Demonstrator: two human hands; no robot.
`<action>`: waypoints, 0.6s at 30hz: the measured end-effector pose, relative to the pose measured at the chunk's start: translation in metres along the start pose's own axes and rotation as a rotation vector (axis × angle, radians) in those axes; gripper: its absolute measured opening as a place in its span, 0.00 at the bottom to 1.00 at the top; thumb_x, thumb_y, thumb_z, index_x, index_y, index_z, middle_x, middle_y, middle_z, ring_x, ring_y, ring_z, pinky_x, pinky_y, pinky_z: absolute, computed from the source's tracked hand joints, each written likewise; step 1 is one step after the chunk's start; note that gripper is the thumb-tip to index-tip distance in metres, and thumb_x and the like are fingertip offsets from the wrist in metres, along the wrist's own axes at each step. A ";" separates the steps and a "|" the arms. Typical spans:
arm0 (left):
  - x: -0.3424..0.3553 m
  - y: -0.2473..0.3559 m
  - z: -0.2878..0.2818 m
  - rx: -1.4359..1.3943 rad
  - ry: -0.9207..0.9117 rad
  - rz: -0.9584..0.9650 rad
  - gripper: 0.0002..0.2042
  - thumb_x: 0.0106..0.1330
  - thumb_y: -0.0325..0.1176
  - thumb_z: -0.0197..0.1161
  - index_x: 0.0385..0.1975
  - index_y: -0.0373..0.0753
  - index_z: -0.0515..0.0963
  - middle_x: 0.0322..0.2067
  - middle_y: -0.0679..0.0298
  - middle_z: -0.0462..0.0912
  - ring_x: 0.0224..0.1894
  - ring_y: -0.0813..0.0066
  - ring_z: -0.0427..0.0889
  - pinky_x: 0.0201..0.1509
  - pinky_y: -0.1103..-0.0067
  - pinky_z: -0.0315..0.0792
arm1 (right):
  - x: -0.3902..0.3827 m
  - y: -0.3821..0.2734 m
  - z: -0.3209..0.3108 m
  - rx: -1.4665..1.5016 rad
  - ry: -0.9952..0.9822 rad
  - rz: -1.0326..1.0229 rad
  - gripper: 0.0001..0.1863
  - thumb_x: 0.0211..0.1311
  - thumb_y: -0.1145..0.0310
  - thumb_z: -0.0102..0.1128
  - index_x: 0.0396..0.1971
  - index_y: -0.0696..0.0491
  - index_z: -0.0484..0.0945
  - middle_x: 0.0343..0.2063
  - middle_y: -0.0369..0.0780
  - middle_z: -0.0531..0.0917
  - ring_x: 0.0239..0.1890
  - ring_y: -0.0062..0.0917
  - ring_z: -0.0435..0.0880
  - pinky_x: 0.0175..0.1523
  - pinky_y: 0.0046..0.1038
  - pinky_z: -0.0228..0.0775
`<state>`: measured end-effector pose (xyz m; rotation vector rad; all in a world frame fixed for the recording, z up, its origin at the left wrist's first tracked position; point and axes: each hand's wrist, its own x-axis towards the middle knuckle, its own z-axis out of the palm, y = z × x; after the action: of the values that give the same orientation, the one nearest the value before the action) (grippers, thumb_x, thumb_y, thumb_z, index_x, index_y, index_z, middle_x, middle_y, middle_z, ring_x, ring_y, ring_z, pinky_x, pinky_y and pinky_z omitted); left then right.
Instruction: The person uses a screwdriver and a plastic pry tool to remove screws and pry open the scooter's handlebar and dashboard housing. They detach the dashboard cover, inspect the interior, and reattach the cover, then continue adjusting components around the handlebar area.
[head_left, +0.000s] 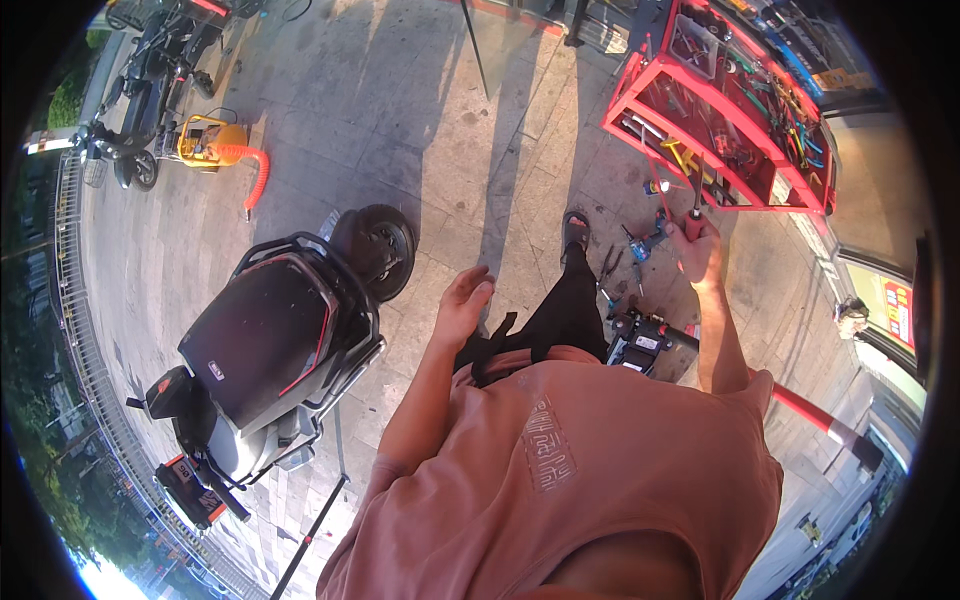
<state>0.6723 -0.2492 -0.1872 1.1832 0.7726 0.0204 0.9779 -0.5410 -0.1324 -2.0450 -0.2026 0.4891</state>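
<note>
My right hand (700, 252) is closed round the red handle of a screwdriver (694, 224), its dark shaft pointing away toward the red tool cart (640, 85). The cart's shelves hold many loose tools. Below that hand, a blue cordless drill (643, 243) lies on the paving. My left hand (464, 300) hangs in front of my body, loosely curved, with thumb and fingers apart and nothing visible in it. The nearest thing on its left is a parked scooter (262, 325) with a dark seat.
A black battery-like unit (640, 345) sits on the ground by my leg, near pliers (608, 262). A yellow machine (212, 143) with an orange hose (262, 175) stands far left, beside parked scooters (150, 100). A red pole (810, 410) slants at the right.
</note>
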 end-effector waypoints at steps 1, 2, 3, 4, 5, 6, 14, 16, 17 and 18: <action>-0.013 0.003 -0.007 -0.151 -0.071 -0.025 0.23 0.74 0.37 0.57 0.65 0.33 0.67 0.54 0.56 0.80 0.52 0.69 0.80 0.55 0.74 0.74 | -0.052 -0.011 0.044 0.079 -0.100 0.100 0.07 0.60 0.71 0.68 0.34 0.57 0.81 0.28 0.34 0.84 0.28 0.14 0.79 0.34 0.19 0.71; -0.031 0.005 -0.015 -0.353 -0.151 0.008 0.27 0.75 0.42 0.56 0.68 0.33 0.62 0.57 0.53 0.78 0.55 0.66 0.79 0.57 0.71 0.73 | -0.103 -0.023 0.081 0.202 -0.301 0.174 0.07 0.60 0.70 0.68 0.32 0.56 0.80 0.27 0.33 0.84 0.26 0.14 0.78 0.32 0.19 0.68; -0.055 0.006 -0.027 -0.489 -0.187 0.048 0.31 0.75 0.48 0.55 0.70 0.35 0.59 0.59 0.52 0.76 0.56 0.61 0.79 0.59 0.68 0.72 | -0.149 -0.033 0.127 0.329 -0.372 0.066 0.07 0.61 0.70 0.67 0.32 0.56 0.80 0.28 0.34 0.84 0.26 0.13 0.76 0.31 0.19 0.68; -0.080 0.007 -0.041 -0.585 -0.198 0.018 0.31 0.74 0.49 0.55 0.70 0.36 0.59 0.59 0.52 0.75 0.56 0.60 0.78 0.60 0.67 0.72 | -0.192 -0.044 0.160 0.396 -0.506 0.046 0.06 0.62 0.72 0.64 0.31 0.57 0.77 0.28 0.36 0.84 0.19 0.12 0.73 0.24 0.18 0.65; -0.109 0.007 -0.057 -0.705 -0.212 0.028 0.32 0.74 0.51 0.54 0.70 0.37 0.58 0.60 0.52 0.75 0.57 0.59 0.78 0.60 0.66 0.72 | -0.230 -0.053 0.197 0.342 -0.490 -0.019 0.06 0.61 0.72 0.65 0.32 0.57 0.77 0.28 0.36 0.84 0.22 0.12 0.75 0.27 0.19 0.67; -0.135 0.007 -0.074 -0.817 -0.216 0.048 0.32 0.74 0.52 0.54 0.70 0.38 0.58 0.60 0.51 0.74 0.57 0.57 0.78 0.60 0.65 0.72 | -0.263 -0.063 0.229 0.366 -0.526 -0.098 0.06 0.61 0.72 0.66 0.33 0.56 0.77 0.29 0.36 0.84 0.25 0.13 0.77 0.30 0.19 0.69; -0.323 -0.051 -0.219 -0.936 -0.035 0.238 0.08 0.76 0.37 0.55 0.46 0.40 0.72 0.36 0.58 0.80 0.43 0.62 0.81 0.52 0.64 0.75 | -0.460 -0.082 0.367 0.362 -0.805 -0.064 0.06 0.61 0.75 0.64 0.32 0.56 0.75 0.34 0.36 0.83 0.34 0.15 0.77 0.43 0.24 0.71; -0.355 -0.083 -0.260 -0.861 0.126 0.270 0.07 0.76 0.36 0.54 0.42 0.40 0.73 0.32 0.59 0.79 0.35 0.63 0.79 0.42 0.68 0.75 | -0.491 -0.067 0.395 0.319 -0.779 -0.166 0.06 0.62 0.73 0.65 0.32 0.56 0.75 0.31 0.35 0.81 0.33 0.15 0.75 0.41 0.23 0.70; -0.374 -0.100 -0.281 -0.777 0.198 0.285 0.07 0.76 0.35 0.54 0.42 0.40 0.73 0.32 0.59 0.80 0.33 0.65 0.80 0.40 0.70 0.76 | -0.504 -0.058 0.408 0.274 -0.771 -0.204 0.07 0.62 0.72 0.66 0.33 0.56 0.76 0.28 0.34 0.80 0.31 0.16 0.74 0.39 0.23 0.70; -0.394 -0.118 -0.302 -0.708 0.254 0.284 0.06 0.76 0.35 0.54 0.42 0.40 0.73 0.31 0.59 0.81 0.30 0.66 0.81 0.37 0.71 0.77 | -0.520 -0.048 0.418 0.223 -0.755 -0.200 0.09 0.61 0.70 0.68 0.34 0.56 0.76 0.25 0.34 0.78 0.29 0.16 0.73 0.37 0.23 0.70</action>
<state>0.1676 -0.2069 -0.1241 0.6044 0.7232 0.6403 0.3337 -0.3603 -0.1387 -1.5226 -0.7576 1.0869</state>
